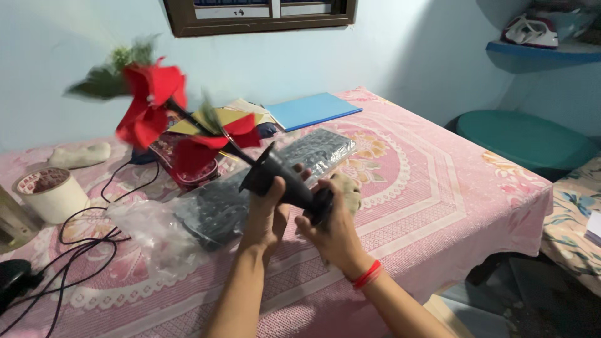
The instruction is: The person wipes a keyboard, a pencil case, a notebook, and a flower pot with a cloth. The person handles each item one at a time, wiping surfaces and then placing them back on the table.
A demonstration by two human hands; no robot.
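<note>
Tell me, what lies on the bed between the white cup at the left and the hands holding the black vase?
The head view shows black cables and crumpled clear plastic lying on the pink bedspread between the white cup and the hands, left and right, holding the black vase.

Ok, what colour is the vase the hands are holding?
Black; the cone-shaped vase shows best in the head view, held tilted by both hands, with red flowers in it.

Both hands (pixel 300 216) gripping tilted black vase (pixel 285 181), red artificial flowers (pixel 153 103), pink tablecloth (pixel 438 188)
</note>
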